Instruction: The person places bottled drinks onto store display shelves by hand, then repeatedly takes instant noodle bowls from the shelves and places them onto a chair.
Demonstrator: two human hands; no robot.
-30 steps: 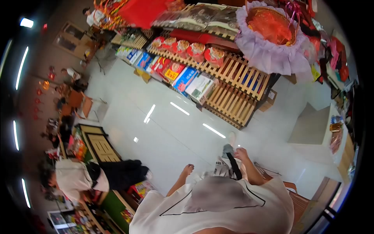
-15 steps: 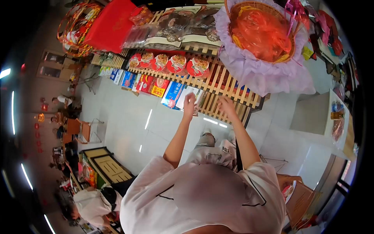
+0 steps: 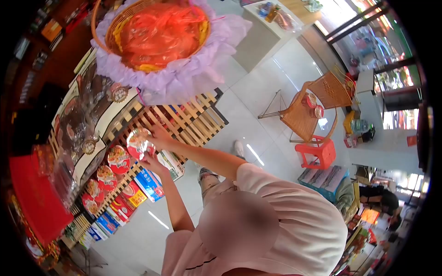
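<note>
At the near end of a row on the slatted wooden rack (image 3: 189, 112), an instant noodle bowl (image 3: 138, 143) with a shiny lid sits between my hands. My right hand (image 3: 159, 138) grips its right side. Closed against the bowl's lower edge is my left hand (image 3: 152, 162). Part of the bowl is covered by fingers, and whether it is lifted off the slats I cannot tell. Beside it stands another red-and-white noodle bowl (image 3: 119, 159), with several more following along the rack.
A basket with purple ruffles (image 3: 189, 78) holds red plastic bags above the rack. Packaged goods (image 3: 80, 119) and a red box (image 3: 34, 198) lie to the left. Cartons (image 3: 148, 184) stand below. A wicker chair (image 3: 294, 122) bears two noodle bowls; a red stool (image 3: 317, 154) is nearby.
My view has turned to the right, bringing the wicker chair into sight. Both hands, earlier held apart in front of the rack, have reached forward and closed on the end noodle bowl.
</note>
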